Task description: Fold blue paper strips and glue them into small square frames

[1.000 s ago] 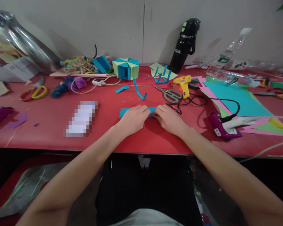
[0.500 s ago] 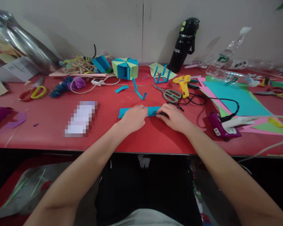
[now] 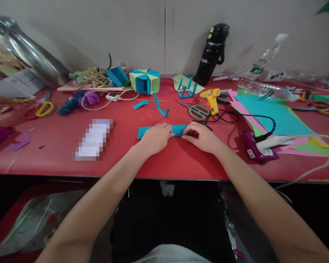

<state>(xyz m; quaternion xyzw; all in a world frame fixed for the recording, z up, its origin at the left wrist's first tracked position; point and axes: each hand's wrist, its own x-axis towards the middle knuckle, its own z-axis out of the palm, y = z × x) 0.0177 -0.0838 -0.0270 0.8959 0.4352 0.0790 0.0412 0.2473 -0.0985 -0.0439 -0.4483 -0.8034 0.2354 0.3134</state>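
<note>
Head cam: blue paper strip (image 3: 178, 130) lies on red tabletop (image 3: 170, 162), L hand (image 3: 157, 136) over its middle (grip unclear), R hand (image 3: 201, 135) pinching its R end; prob. light, thin, easy to crease, so hold by edges.

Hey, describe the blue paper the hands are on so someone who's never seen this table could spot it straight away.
Find the red table, then the middle of its near edge. Just beyond it, the left hand and the right hand touch a long blue paper strip lying crosswise. Unlike the small blue scrap behind it, it is longer and has both hands on it.
</note>
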